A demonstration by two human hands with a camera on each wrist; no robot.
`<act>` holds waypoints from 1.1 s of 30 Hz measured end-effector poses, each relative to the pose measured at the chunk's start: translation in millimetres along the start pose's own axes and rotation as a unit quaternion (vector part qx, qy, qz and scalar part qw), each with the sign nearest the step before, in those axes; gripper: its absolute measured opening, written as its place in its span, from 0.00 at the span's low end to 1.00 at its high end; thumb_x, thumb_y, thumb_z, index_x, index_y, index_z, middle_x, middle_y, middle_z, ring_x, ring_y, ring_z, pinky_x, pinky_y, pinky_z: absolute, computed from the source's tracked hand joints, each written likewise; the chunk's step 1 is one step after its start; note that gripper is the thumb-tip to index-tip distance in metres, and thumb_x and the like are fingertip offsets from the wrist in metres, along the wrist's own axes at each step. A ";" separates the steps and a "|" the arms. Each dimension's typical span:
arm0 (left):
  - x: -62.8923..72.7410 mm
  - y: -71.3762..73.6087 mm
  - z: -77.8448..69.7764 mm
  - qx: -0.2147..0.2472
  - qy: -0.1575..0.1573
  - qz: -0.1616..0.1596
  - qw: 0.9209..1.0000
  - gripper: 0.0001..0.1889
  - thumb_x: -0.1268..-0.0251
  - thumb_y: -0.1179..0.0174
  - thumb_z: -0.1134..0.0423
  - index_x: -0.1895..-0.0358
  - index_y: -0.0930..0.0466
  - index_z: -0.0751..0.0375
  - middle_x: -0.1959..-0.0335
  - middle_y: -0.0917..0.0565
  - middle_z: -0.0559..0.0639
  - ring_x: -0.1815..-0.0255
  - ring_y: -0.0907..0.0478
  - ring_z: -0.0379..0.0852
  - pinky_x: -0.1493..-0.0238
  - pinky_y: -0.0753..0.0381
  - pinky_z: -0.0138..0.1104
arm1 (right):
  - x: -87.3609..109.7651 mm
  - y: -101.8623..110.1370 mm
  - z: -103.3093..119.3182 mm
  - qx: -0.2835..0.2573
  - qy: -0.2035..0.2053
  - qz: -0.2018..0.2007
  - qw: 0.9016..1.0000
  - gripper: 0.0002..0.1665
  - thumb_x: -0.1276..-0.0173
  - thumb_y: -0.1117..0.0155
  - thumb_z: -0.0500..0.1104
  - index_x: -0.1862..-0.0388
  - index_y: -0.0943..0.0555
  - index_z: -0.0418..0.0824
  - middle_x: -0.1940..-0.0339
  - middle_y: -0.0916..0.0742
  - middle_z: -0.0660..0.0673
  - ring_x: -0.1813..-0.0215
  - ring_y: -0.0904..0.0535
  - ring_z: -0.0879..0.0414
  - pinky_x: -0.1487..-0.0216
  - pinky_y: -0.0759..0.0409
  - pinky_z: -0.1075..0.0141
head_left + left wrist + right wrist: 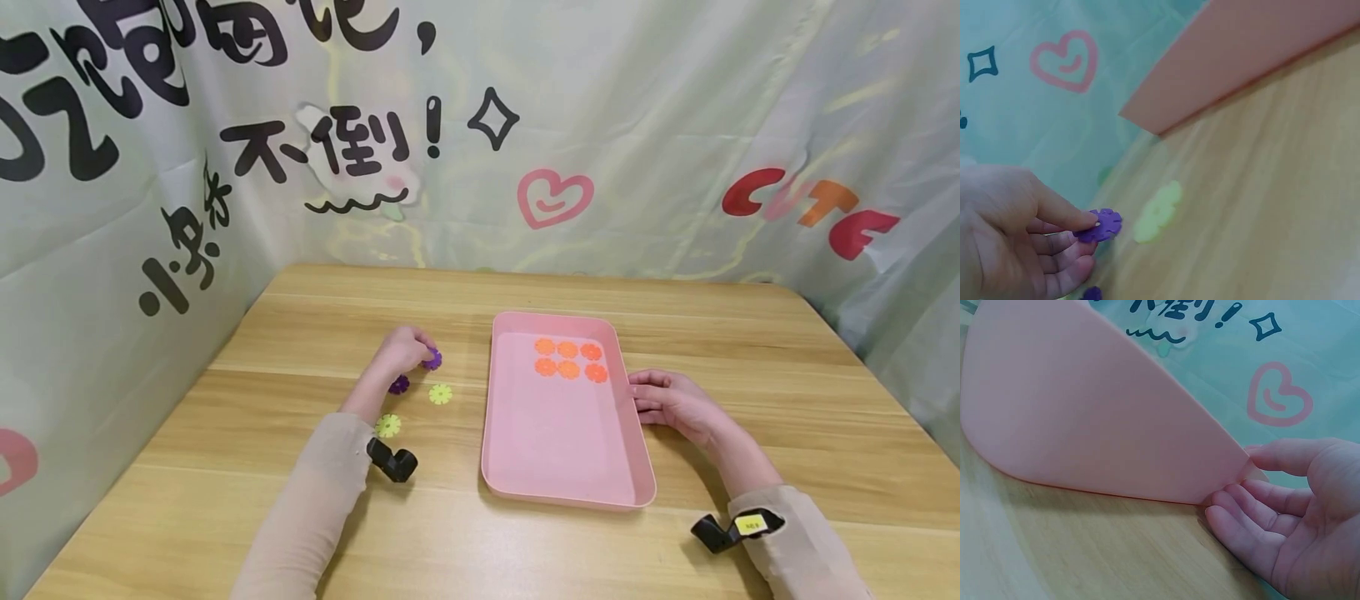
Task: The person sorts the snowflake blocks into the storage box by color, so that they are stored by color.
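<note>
My left hand (405, 350) pinches a purple plastic snowflake disc (1105, 225) between thumb and fingers, just above the table left of the pink tray (551, 454). Another purple disc (399, 385) lies beneath that wrist. Two yellow-green discs lie nearby: one (441, 394) in front of the hand, the other (388, 426) beside the forearm. Inside the tray, several orange discs (567, 369) form two rows near the far right corner. My right hand (678, 407) touches the tray's right wall from outside, its thumb at the rim and its loosely bent fingers lower down.
The wooden table (750, 358) meets a printed cloth backdrop (645, 108) at its far and side edges. Black wrist cameras are strapped on the left sleeve (330, 483) and the right sleeve (802, 542). The tray's raised wall stands between the left-hand discs and the orange ones.
</note>
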State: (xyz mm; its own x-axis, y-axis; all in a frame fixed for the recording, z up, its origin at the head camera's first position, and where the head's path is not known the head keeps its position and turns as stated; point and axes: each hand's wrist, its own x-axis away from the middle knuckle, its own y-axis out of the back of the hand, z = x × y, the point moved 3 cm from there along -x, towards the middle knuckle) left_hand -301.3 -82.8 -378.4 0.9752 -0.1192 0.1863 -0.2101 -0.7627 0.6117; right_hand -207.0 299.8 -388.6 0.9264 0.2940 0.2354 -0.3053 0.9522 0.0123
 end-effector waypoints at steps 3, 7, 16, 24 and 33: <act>2.4 5.1 -4.1 0.032 0.000 0.002 0.999 0.08 0.42 0.45 0.74 0.59 0.23 0.69 0.61 0.21 0.59 0.62 0.25 0.49 0.62 0.22 0.35 | -0.1 -0.2 0.1 -0.002 0.000 0.000 1.000 0.09 0.31 0.47 0.38 0.55 0.30 0.34 0.65 0.18 0.48 0.64 0.19 0.57 0.59 0.19 0.64; 5.4 10.6 -16.8 0.082 0.002 0.013 0.997 0.09 0.40 0.46 0.74 0.56 0.23 0.70 0.60 0.21 0.59 0.62 0.24 0.49 0.57 0.22 0.39 | 0.1 -0.1 -0.1 -0.004 -0.002 0.000 1.000 0.09 0.31 0.47 0.37 0.56 0.30 0.34 0.65 0.18 0.48 0.64 0.19 0.57 0.59 0.19 0.64; 3.9 8.8 -65.1 0.108 -0.051 0.048 0.992 0.12 0.39 0.47 0.72 0.54 0.21 0.70 0.58 0.18 0.61 0.61 0.22 0.50 0.53 0.21 0.42 | 0.4 -0.1 0.2 -0.001 -0.003 -0.003 1.000 0.10 0.30 0.47 0.38 0.54 0.31 0.33 0.64 0.18 0.48 0.64 0.19 0.57 0.59 0.19 0.65; 4.6 -16.9 -105.2 0.101 -0.083 0.074 0.989 0.10 0.42 0.45 0.74 0.58 0.19 0.69 0.65 0.17 0.58 0.69 0.22 0.43 0.67 0.20 0.32 | 0.6 -0.7 1.6 0.003 -0.006 -0.006 1.000 0.13 0.30 0.47 0.38 0.53 0.32 0.31 0.64 0.18 0.48 0.63 0.19 0.57 0.58 0.19 0.65; 8.7 -63.3 -134.0 0.111 -0.094 0.126 0.981 0.10 0.41 0.45 0.76 0.57 0.19 0.70 0.68 0.18 0.57 0.70 0.21 0.46 0.65 0.18 0.35 | 0.2 0.2 0.3 0.007 -0.011 -0.010 1.000 0.14 0.30 0.47 0.39 0.52 0.33 0.30 0.64 0.18 0.48 0.63 0.19 0.57 0.58 0.19 0.65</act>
State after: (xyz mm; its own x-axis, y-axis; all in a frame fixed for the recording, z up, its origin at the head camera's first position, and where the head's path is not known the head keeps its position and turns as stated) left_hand -288.8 49.6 -312.5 0.8945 -0.4202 0.1529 -0.4458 -0.8112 0.3784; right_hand -206.9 300.0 -388.3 0.9274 0.2730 0.2558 -0.2899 0.9566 0.0302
